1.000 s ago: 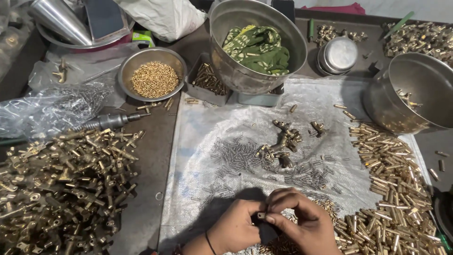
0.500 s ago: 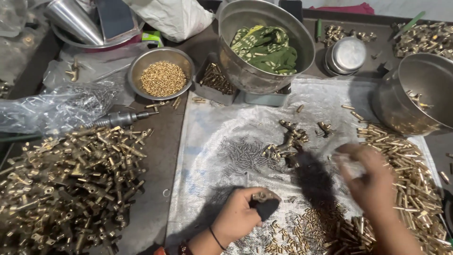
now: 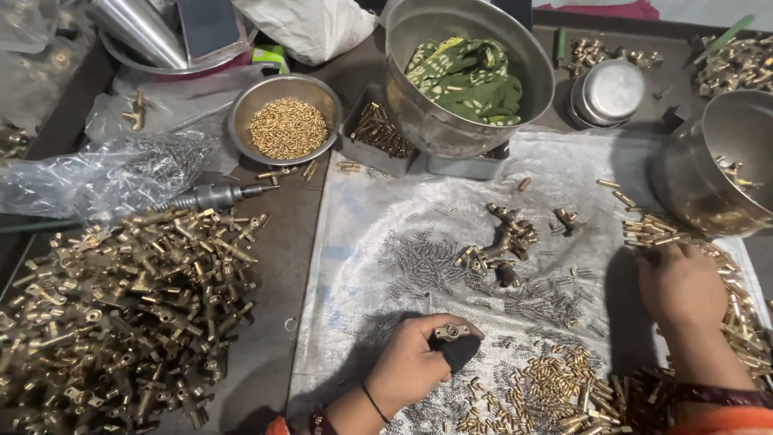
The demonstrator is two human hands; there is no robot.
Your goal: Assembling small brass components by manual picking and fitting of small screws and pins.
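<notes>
My left hand (image 3: 415,362) rests low on the grey plastic sheet (image 3: 362,234), closed around a small brass fitting (image 3: 451,331) with a dark base under it. My right hand (image 3: 680,286) lies palm down to the right, its fingers in the pile of long brass pins (image 3: 656,231); what the fingers hold is hidden. Small steel springs (image 3: 427,262) are scattered between the hands. A cluster of brass fittings (image 3: 503,242) sits above them. Short brass pieces (image 3: 547,391) lie near my wrists.
A big heap of brass fittings (image 3: 121,314) fills the left. A power screwdriver (image 3: 213,196) lies above it. A small bowl of brass bits (image 3: 286,121), a large steel bowl with green cloth (image 3: 467,76) and a steel pot (image 3: 725,161) stand behind.
My hands were together at the bottom centre. My right hand has swung out to the right and onto the brass pin pile, while my left stayed holding the fitting.
</notes>
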